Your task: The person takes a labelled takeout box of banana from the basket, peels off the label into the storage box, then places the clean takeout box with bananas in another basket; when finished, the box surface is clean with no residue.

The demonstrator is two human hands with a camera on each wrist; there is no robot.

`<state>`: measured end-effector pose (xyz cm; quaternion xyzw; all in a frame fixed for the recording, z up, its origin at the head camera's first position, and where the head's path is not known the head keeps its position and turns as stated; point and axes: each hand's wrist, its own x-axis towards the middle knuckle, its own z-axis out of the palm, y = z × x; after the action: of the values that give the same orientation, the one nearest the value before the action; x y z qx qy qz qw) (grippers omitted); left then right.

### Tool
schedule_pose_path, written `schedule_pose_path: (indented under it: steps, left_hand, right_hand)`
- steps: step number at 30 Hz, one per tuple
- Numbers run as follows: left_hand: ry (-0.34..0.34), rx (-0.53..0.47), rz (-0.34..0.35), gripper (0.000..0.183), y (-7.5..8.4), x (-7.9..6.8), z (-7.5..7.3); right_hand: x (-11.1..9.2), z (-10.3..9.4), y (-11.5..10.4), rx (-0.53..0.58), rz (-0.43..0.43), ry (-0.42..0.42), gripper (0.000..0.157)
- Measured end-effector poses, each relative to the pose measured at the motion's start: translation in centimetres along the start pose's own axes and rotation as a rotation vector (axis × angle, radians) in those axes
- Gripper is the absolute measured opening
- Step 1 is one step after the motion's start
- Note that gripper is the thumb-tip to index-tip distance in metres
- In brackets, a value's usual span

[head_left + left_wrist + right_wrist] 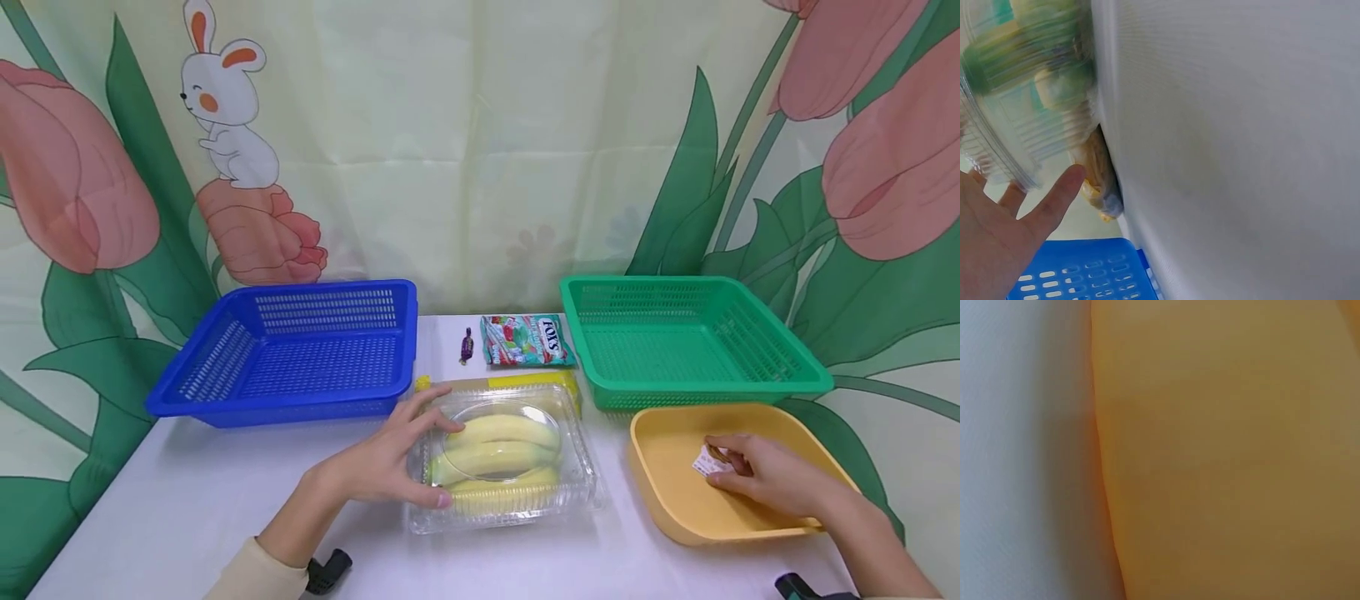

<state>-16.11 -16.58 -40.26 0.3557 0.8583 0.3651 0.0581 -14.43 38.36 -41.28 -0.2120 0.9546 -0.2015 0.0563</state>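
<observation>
A clear plastic clamshell box (581, 475) with several bananas (498, 458) inside lies at the middle front of the table. My left hand (408, 454) is at the box's left side, fingers spread over its lid and thumb near its front left corner. In the left wrist view the fingers (1054, 203) are fairly straight beside the box's ridged edge (1007, 147). Inside a yellow-orange basin (660, 492) at the right, my right hand (772, 475) pinches a small white packet with pink print (708, 462) and a gold-brown part, partly hidden by the fingers.
A blue basket (300, 408) stands back left and a green basket (697, 387) back right. Between them lie a teal Fox's candy bag (525, 340) and a purple wrapped candy (467, 346). A yellow-and-brown package (532, 381) lies behind and partly under the clamshell.
</observation>
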Motion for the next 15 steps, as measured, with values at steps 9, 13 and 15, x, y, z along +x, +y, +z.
schedule_pose_path:
  steps: [9,13,15]
  left_hand:
    - [-0.005,-0.02,-0.009,0.076,-0.04,0.1,0.06]
    - [-0.005,-0.019,-0.008,0.076,-0.14,0.11,0.07]
    - [-0.003,-0.018,-0.006,0.076,-0.2,0.04,0.09]
  right_hand:
    - [0.16,-0.5,0.01,-0.054,0.047,0.057,0.028]
    - [0.01,-0.52,0.37,-0.084,0.032,0.071,0.018]
    - [-0.03,-0.3,0.56,-0.093,0.002,0.092,0.015]
